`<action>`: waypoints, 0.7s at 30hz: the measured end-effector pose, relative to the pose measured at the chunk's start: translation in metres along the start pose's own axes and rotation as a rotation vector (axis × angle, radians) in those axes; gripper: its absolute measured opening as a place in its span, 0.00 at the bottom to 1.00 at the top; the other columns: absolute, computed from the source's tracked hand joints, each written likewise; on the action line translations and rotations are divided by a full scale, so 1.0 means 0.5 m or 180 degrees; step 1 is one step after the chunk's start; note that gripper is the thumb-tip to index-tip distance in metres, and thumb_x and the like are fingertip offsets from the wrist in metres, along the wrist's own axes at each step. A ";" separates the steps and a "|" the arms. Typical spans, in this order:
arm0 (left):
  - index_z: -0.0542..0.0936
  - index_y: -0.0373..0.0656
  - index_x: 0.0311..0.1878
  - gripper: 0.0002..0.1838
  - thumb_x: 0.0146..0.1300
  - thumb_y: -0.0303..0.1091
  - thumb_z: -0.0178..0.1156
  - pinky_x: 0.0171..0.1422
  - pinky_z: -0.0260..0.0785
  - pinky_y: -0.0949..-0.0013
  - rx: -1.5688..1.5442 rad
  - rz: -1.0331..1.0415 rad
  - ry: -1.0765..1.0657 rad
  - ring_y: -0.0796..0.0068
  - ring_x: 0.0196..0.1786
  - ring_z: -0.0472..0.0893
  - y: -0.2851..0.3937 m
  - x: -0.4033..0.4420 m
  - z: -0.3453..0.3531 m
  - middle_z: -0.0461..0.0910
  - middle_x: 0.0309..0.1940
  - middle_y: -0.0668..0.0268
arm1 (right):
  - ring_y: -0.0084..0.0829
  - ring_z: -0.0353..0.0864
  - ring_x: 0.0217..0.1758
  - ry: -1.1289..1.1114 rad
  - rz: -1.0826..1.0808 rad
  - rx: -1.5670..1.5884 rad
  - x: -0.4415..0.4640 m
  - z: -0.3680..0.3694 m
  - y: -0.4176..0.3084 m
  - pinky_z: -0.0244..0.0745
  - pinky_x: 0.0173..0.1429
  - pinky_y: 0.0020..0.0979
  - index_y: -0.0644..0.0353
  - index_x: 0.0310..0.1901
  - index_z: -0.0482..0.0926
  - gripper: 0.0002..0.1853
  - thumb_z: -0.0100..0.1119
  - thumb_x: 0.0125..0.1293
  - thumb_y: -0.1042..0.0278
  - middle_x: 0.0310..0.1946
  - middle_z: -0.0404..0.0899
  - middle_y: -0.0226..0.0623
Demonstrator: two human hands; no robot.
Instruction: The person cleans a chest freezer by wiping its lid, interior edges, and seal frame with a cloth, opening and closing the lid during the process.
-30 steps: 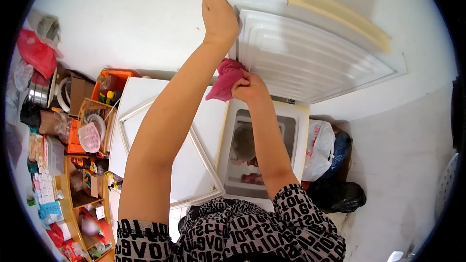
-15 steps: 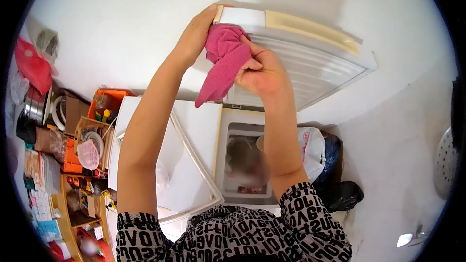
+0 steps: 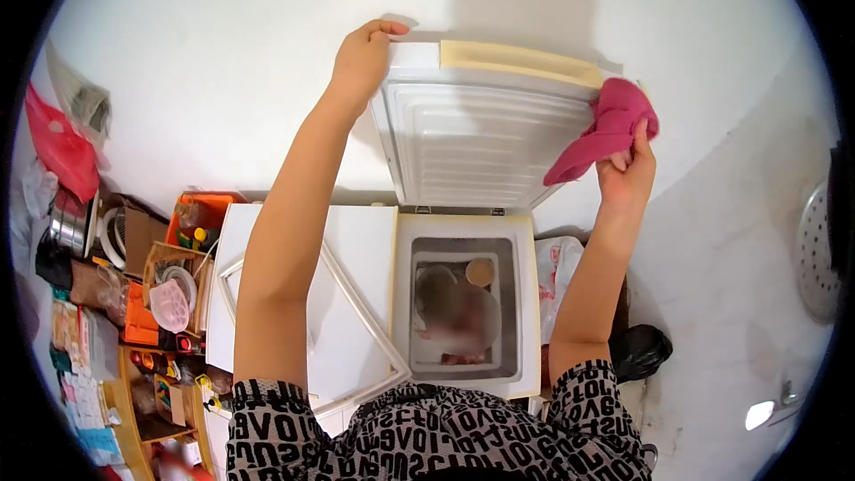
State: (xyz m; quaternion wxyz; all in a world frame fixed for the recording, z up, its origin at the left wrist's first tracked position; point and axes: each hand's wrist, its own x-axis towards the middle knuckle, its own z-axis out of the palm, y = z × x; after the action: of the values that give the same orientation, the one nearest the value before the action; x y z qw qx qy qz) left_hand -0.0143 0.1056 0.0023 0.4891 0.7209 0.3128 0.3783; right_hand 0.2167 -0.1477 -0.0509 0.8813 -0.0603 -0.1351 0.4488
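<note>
1. Left hand [image 3: 362,62], bare, is at the upper left corner of a raised white plastic lid with a ribbed inner panel [image 3: 481,138]; its fingers are partly bent at the edge. Some are hidden, so I cannot tell how firmly it grips.
2. Right hand [image 3: 626,176], also bare, is closed around a bunched, deep pink fabric cloth [image 3: 623,116], thumb and fingers pinching its folds.
3. That cloth lies at the lid's upper right corner, directly above the right hand's palm and well apart from the left hand, across the lid's width. One loose end hangs down to the left, over the lid's right side.
4. Along the lid's top edge, between the hands, runs a cream-coloured plastic handle strip [image 3: 521,62].
5. Below the lid, hinged to it, sits a white chest freezer with a grey inner well [image 3: 527,303]. Inside are a round beige object [image 3: 479,273] and other contents, too blurred to name.
6. Left of the well, a white rectangular frame [image 3: 343,281] lies aslant on a flat white surface [image 3: 365,232], partly behind the left forearm.
</note>
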 end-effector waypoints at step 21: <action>0.72 0.41 0.39 0.13 0.67 0.35 0.38 0.45 0.64 0.71 -0.0100 0.0786 0.0386 0.76 0.36 0.69 -0.073 0.034 0.001 0.73 0.33 0.65 | 0.33 0.72 0.53 -0.1883 -0.4411 -0.6834 0.104 0.098 0.311 0.43 0.66 0.60 0.41 0.34 0.81 0.14 0.63 0.39 0.60 0.40 0.77 0.26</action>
State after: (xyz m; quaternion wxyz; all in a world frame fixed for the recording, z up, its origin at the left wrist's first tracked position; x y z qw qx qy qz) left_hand -0.0079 0.1312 -0.0283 0.4303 0.7220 0.2447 0.4834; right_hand 0.1112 -0.0147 -0.0296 0.3779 -0.5459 -0.6126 -0.4287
